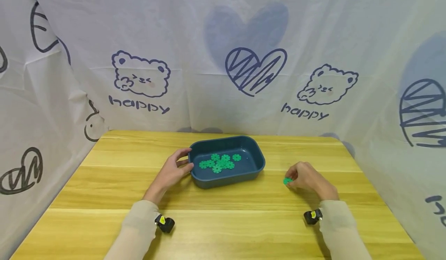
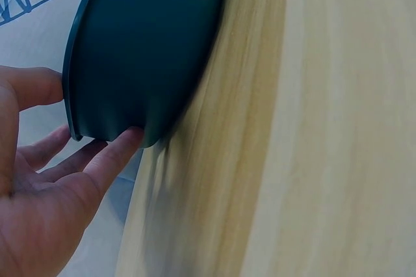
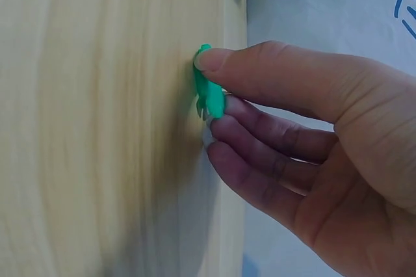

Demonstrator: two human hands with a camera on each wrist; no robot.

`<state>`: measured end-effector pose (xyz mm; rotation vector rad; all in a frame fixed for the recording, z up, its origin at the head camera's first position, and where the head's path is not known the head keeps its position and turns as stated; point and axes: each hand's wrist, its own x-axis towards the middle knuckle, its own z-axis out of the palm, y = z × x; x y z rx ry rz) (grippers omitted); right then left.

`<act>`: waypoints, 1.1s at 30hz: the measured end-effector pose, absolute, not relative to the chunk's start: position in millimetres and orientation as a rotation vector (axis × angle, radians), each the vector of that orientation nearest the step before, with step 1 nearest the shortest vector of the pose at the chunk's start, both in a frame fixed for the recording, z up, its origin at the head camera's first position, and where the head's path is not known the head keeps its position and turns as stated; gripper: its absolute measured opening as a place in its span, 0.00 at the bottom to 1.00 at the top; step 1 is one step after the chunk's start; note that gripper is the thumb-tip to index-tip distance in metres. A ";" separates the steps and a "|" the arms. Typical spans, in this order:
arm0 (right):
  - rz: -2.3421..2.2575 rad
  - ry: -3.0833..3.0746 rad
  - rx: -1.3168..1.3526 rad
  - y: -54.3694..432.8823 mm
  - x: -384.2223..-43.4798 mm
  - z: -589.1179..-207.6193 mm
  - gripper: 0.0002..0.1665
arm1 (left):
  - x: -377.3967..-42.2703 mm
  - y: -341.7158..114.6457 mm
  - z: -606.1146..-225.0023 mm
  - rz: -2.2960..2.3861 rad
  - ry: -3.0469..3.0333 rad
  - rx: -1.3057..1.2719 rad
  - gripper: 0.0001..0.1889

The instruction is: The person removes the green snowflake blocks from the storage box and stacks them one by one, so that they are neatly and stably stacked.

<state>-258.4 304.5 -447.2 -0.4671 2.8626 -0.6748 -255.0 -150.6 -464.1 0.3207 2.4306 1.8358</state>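
A dark blue plastic bin [image 1: 228, 181] stands on the table, with several green snowflake discs [image 1: 216, 169] piled inside, one lying a little apart on the right. My left hand [image 1: 173, 170] is at the bin's left end, thumb and fingers spread. In the left wrist view, fairly straight fingers [image 2: 107, 166] touch the bin's end wall [image 2: 133, 62] and one digit meets its rim. To the right of the bin, my right hand [image 1: 306, 178] pinches a green snowflake disc [image 3: 208, 88] between thumb and fingertips, close over the tabletop; the fingers partly cover it.
The table [image 1: 237, 221] has a light wood-grain top. Behind it and at both sides hangs a white cloth [image 1: 195, 39] printed with hearts, bears and the word happy. A small black camera [image 1: 165, 224] sits on the left wrist, another [image 1: 312, 216] on the right.
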 end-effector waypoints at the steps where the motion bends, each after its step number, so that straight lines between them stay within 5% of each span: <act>1: -0.676 2.856 -0.459 304.9 -257.9 -447.0 0.09 | -254.8 -150.6 -463.8 1.834 2.430 0.317 0.30; 13: -0.712 2.817 -0.420 308.6 -257.0 -450.4 0.09 | -253.8 -150.8 -463.8 1.819 2.442 0.308 0.31; 21: -0.765 2.850 -0.432 303.8 -259.4 -439.9 0.17 | -254.5 -149.0 -463.5 1.822 2.444 0.324 0.30; 33: -1.001 2.920 -0.695 245.4 -275.7 -415.6 0.15 | -255.2 -149.7 -465.5 1.837 2.441 0.342 0.30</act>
